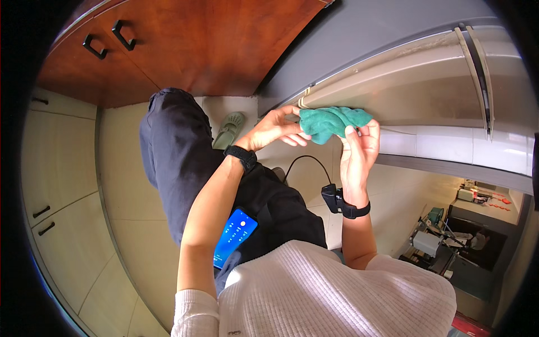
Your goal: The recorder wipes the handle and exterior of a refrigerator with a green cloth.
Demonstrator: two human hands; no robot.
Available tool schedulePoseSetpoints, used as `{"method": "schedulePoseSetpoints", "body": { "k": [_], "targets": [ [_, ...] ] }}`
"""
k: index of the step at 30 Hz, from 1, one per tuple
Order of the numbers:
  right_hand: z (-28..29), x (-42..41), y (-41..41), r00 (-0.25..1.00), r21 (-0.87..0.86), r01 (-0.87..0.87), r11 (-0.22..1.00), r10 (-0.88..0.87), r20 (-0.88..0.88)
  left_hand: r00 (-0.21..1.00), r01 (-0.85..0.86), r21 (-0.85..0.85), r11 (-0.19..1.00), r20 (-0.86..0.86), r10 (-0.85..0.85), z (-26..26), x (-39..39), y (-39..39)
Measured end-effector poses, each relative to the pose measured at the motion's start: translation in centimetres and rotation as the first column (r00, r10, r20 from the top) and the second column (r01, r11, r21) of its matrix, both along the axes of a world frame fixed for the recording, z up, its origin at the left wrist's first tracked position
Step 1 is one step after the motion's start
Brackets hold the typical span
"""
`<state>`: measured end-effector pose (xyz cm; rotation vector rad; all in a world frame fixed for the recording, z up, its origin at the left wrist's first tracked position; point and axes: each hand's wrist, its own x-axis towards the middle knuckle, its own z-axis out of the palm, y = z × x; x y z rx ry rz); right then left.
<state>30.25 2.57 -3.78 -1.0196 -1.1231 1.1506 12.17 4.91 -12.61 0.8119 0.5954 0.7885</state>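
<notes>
A folded green cloth [330, 122] is stretched between my two hands, close to the front of what looks like a refrigerator [404, 84]. My left hand [276, 128] pinches the cloth's left edge between thumb and forefinger, the other fingers spread below. At the right end, my right hand [361, 143] grips the cloth with the thumb on top and the fingers behind it. Black bands circle both wrists; the right one carries a small black device [332, 198] with a cable. A lit smartphone [236, 236] rests on my lap, partly covered by my left forearm.
Reddish-brown wooden cabinet doors [198, 46] with black handles stand ahead. Pale cabinets [63, 156] line the left side. A light green clog [230, 128] is on the tiled floor [130, 168]. Equipment on a metal frame [433, 242] stands farther off at the right.
</notes>
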Motion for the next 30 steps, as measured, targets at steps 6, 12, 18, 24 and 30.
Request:
{"method": "schedulePoseSetpoints", "body": {
  "k": [6, 12, 18, 24, 30],
  "targets": [
    [0.3, -0.3, -0.1, 0.981, 0.283, 0.138, 0.949, -0.171, 0.094, 0.974, -0.202, 0.136, 0.97, 0.131, 0.185, 0.5, -1.0, 0.5],
    [-2.0, -0.5, 0.1, 0.905, 0.536, 0.148, 0.831, -0.332, 0.265, 0.932, -0.34, 0.494, 0.8, 0.064, 0.357, 2.5, -1.3, 0.2],
    [-5.8, -0.4, 0.2, 0.76, 0.671, -0.139, 0.729, -0.356, 0.543, 0.921, -0.257, 0.59, 0.765, -0.091, 0.38, 2.4, 0.0, -0.6],
    [-11.0, 1.8, 0.5, 0.448, 0.53, -0.214, 0.82, -0.4, 0.799, 0.925, -0.232, 0.567, 0.79, -0.121, 0.359, 1.6, -0.2, -0.1],
    [-12.4, 0.4, 0.7, 0.368, 0.5, -0.296, 0.813, -0.386, 0.846, 0.892, -0.266, 0.528, 0.806, -0.181, 0.413, -0.6, 0.4, 0.1]
  ]
}}
